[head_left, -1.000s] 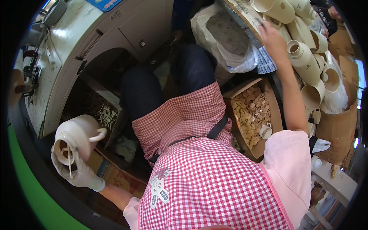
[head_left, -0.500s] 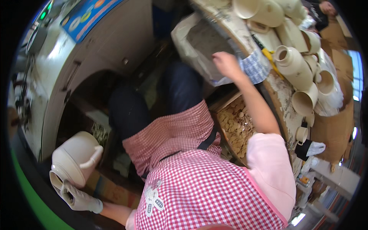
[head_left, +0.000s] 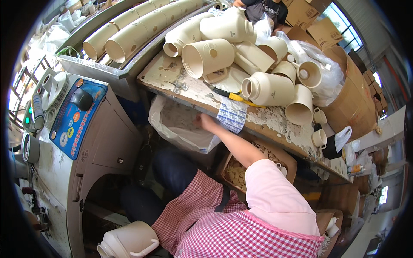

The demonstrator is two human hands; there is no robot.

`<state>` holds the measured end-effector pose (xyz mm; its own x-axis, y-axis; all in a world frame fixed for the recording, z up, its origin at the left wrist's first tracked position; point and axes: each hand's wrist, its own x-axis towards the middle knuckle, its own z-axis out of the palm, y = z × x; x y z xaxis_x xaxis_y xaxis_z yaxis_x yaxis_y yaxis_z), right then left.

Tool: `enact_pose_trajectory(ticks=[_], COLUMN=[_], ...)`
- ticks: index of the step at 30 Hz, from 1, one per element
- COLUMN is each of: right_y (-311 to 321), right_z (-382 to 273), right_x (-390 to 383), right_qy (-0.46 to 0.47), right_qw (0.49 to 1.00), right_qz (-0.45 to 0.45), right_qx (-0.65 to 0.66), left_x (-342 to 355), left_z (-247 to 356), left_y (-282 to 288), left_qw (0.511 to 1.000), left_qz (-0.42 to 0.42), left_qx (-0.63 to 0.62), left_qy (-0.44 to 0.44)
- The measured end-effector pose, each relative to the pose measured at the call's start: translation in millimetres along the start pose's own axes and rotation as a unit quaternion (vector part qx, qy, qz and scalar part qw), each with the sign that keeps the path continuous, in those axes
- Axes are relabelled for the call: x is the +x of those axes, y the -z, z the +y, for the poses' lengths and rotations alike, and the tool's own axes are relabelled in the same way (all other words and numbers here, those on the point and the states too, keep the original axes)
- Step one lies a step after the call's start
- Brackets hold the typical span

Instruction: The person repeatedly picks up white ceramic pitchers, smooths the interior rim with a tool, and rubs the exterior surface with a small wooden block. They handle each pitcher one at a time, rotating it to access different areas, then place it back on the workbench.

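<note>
Head view: nearest, a cream jug point(head_left: 127, 238) lies on its side at the lower edge, left of the checked apron point(head_left: 228, 236); the left hand is out of sight, its grip impossible to tell. Beyond, a cardboard box point(head_left: 291, 167) holds tan discs point(head_left: 236, 173). Farther out, the right hand point(head_left: 207, 122) is at the mouth of a white bag point(head_left: 173, 138), fingers curled, any pinch unclear. Past it, cream vessels point(head_left: 272, 89) crowd the worn bench point(head_left: 264, 119), with a co-worker point(head_left: 263, 13) behind.

Cream jug point(head_left: 129, 238), near left; red-and-white checked apron point(head_left: 241, 236) and pink sleeve point(head_left: 279, 198), near; white bag point(head_left: 180, 139), farther; blue mat point(head_left: 77, 118), left; cream bottle point(head_left: 273, 89), far right.
</note>
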<state>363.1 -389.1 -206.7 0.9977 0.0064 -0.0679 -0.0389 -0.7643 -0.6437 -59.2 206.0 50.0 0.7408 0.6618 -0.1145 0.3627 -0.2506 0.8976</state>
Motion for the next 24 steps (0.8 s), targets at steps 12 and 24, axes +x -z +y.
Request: enact_pose_trajectory(ticks=[12,24], right_y=[43.5,70.4], right_z=[-132.6,-217.0], right_x=[-99.3,-176.0], right_qy=[0.066,0.213], right_qw=[0.969,0.949], right_qz=[-0.016,0.041], right_qx=[0.236,0.23], left_x=[-33.0,-56.6], left_z=[67.4,92.0], left_y=[-30.3,-109.0], left_qw=[0.957,0.895], left_qz=[0.121,0.093], left_qx=[0.081,0.246], left_qy=[-0.252,-0.361])
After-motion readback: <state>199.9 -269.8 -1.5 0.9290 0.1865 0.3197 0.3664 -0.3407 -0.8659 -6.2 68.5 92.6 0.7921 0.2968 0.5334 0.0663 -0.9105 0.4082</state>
